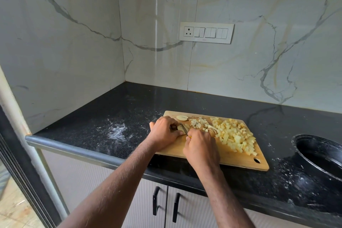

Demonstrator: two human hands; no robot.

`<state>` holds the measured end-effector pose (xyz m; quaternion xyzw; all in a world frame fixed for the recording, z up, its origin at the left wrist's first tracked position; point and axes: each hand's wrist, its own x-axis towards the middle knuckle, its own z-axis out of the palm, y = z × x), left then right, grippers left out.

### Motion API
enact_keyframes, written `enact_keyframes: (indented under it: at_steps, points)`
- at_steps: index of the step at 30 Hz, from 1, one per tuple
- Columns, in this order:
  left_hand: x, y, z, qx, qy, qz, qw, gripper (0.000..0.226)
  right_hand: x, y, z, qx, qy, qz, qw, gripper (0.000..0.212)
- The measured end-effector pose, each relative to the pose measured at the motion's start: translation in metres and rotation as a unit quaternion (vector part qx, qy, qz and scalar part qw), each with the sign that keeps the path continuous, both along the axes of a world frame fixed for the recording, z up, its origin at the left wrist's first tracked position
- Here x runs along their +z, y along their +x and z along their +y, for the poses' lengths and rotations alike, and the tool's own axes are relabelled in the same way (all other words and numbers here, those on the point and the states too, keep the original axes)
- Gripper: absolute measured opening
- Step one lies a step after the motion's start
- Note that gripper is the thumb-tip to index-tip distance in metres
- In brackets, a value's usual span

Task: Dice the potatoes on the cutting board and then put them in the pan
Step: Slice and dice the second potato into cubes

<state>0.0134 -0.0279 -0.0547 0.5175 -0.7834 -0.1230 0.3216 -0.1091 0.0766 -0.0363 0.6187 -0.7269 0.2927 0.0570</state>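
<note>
Two hands work at the cutting board.
Left hand pinches a potato piece; right hand grips the knife, blade pointing away toward the board's far-left corner.

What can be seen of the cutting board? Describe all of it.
The cutting board is a pale wooden rectangle with rounded corners and a hanging hole at its near right corner. It lies flat and slightly askew on the black counter, left of the pan. Diced potato covers its right half; both hands work at its left end.

Veined marble walls — switch panel; black countertop, cabinets below.
</note>
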Motion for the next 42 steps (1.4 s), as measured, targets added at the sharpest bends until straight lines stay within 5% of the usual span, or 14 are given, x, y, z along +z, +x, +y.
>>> enact_keyframes:
  at_steps: [22,28,42]
  points:
    - [0.002,-0.002,0.005,-0.005,0.026,-0.078,0.997,0.040,-0.015,-0.023,0.056,0.019,-0.028,-0.015,0.999,0.006]
    - [0.002,0.001,0.005,0.009,0.017,-0.016,1.000,0.034,-0.019,-0.022,0.047,0.016,-0.108,-0.074,0.991,0.002]
    - [0.003,-0.001,0.005,0.023,-0.007,-0.017,1.000,0.023,-0.016,0.001,0.019,-0.008,-0.072,-0.031,0.997,0.010]
